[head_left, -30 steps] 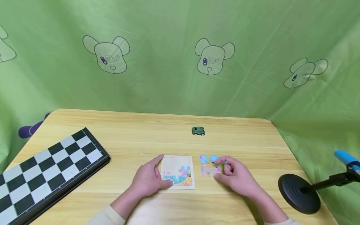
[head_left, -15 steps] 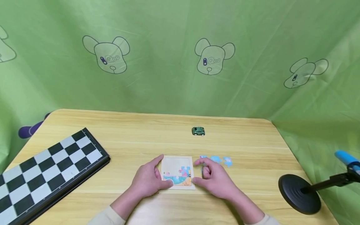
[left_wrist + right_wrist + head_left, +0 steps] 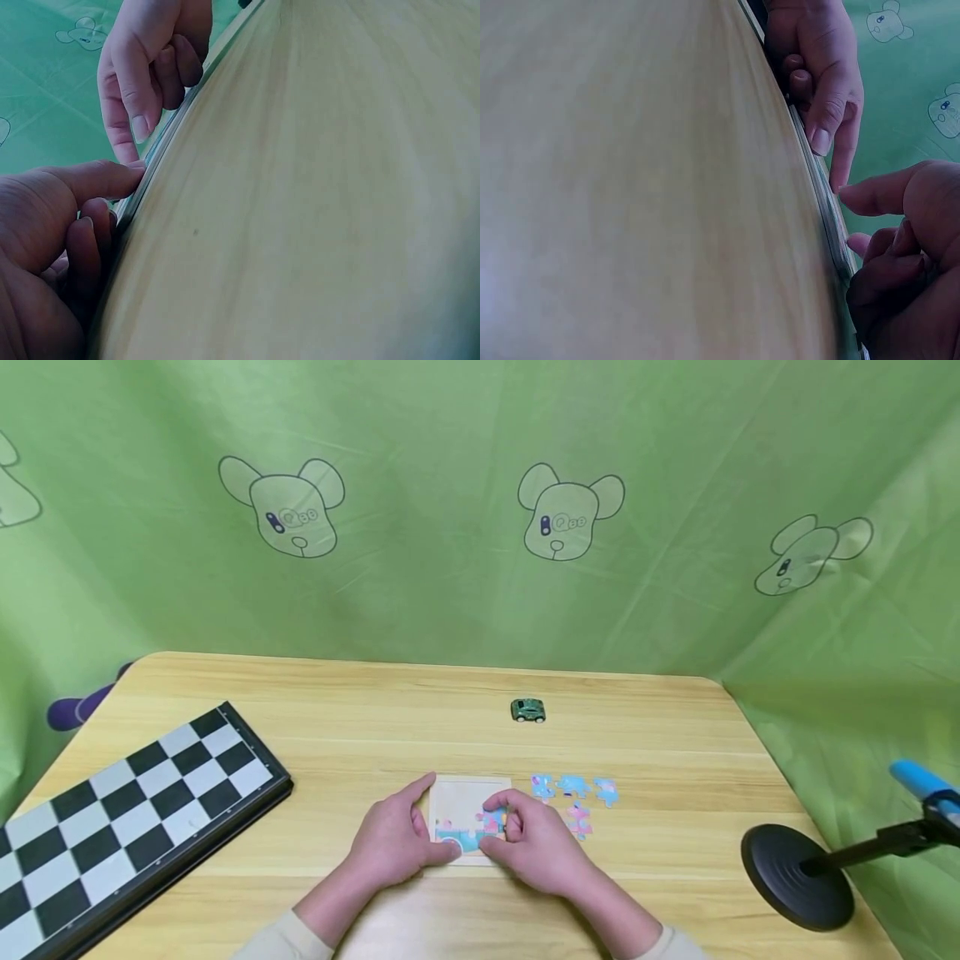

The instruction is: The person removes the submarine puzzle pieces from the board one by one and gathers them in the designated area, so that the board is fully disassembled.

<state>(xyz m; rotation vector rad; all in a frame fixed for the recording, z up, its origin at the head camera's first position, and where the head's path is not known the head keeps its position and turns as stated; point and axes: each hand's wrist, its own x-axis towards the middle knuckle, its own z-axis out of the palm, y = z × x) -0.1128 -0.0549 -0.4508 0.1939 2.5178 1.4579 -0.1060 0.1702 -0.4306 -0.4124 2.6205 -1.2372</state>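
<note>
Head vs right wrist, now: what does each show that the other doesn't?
Only head: the toy car, the loose puzzle pieces, the checkered face of the black board and the stand with its round base.

Only right wrist: a close, low look at the side of the puzzle frame, nearly edge-on; head sees it from above.

Both: the left hand, the right hand, that frame, the wooden tabletop and the green curtain.

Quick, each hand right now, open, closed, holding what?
Left hand: holding the pale square wooden puzzle tray.
Right hand: over its right edge; can't tell if holding anything.
</note>
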